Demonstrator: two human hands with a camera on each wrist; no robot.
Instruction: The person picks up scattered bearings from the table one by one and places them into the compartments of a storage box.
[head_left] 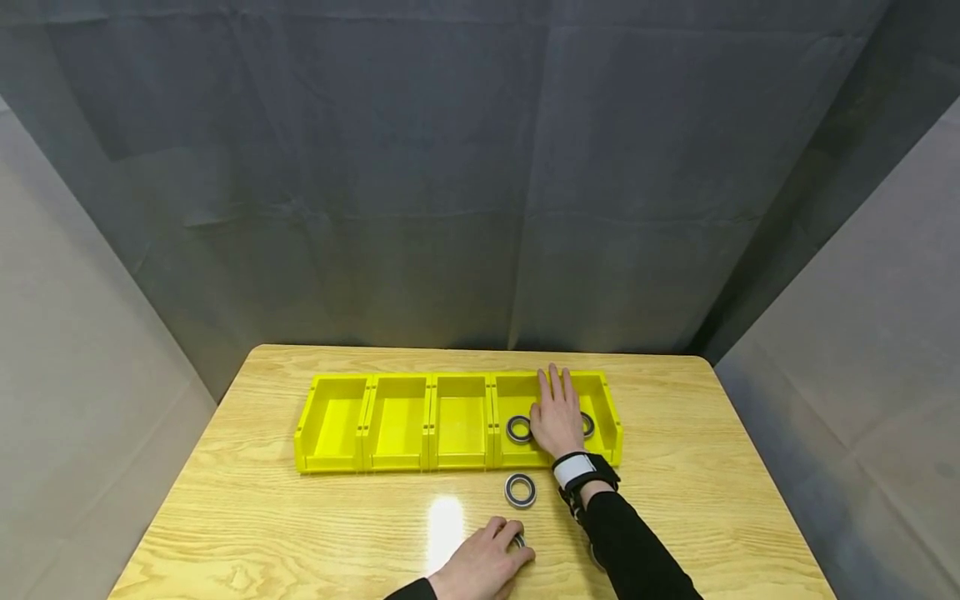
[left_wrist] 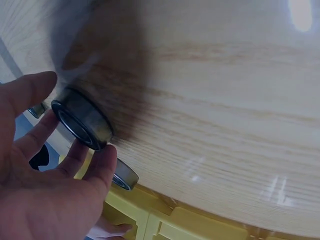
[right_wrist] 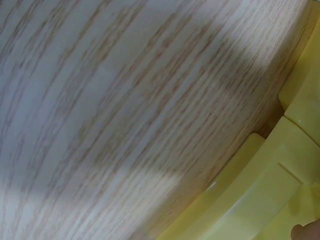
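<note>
My left hand (head_left: 483,562) is low over the table's front part, its fingers curled round a ball bearing (left_wrist: 82,117) with dark seals and a steel outer ring. In the left wrist view the bearing is tilted against the fingertips. My right hand (head_left: 557,418) reaches into the right end of the yellow bin row (head_left: 397,462), fingers straight and pointing to the back wall. One bearing (head_left: 518,429) lies in the bin left of that hand, and another bearing (head_left: 588,425) shows at its right side. What is under the palm is hidden.
A loose bearing (head_left: 520,491) lies on the wooden table (head_left: 300,533) in front of the bins. Another bearing (head_left: 596,557) is mostly covered by the right sleeve (head_left: 637,542). Grey curtains (head_left: 420,208) stand behind the table, with pale panels at both sides.
</note>
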